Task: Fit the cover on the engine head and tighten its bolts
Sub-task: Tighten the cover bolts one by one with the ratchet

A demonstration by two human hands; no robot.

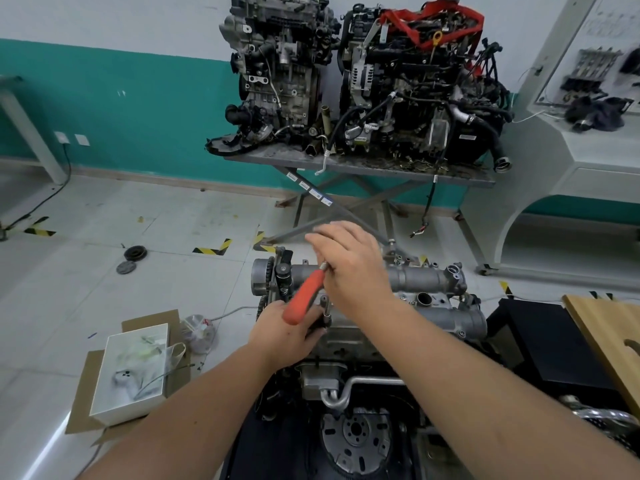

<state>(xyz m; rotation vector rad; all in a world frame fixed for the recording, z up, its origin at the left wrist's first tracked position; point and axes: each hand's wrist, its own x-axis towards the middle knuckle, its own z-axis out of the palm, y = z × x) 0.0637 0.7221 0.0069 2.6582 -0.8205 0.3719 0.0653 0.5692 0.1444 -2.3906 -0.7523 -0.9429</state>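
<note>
- The right hand (349, 261) reaches forward over the engine, back of the hand up, fingers curled down around the metal end of a red-handled tool (306, 296); the grip point itself is hidden under the knuckles.
- The tool slants down and to the left from that hand, its red handle ending above the left hand (287, 332).
- The left hand lies lower and nearer the camera, fingers wrapped around a dark part at the near left edge of the engine head (346, 337), beside a short upright metal bolt or socket (325, 308); what exactly it holds is hard to tell.
- Both forearms stretch in from the bottom of the view, bare, converging on the engine's left end.
- The silver cover (415, 277) sits on top of the engine head, running left to right behind and beside the hands.
- A flywheel (356, 441) faces the camera below the head.
- On the floor to the left sits a white box (131, 375) on flattened cardboard.
- Further back, a metal table (360, 168) carries two other engines (408, 84).
</note>
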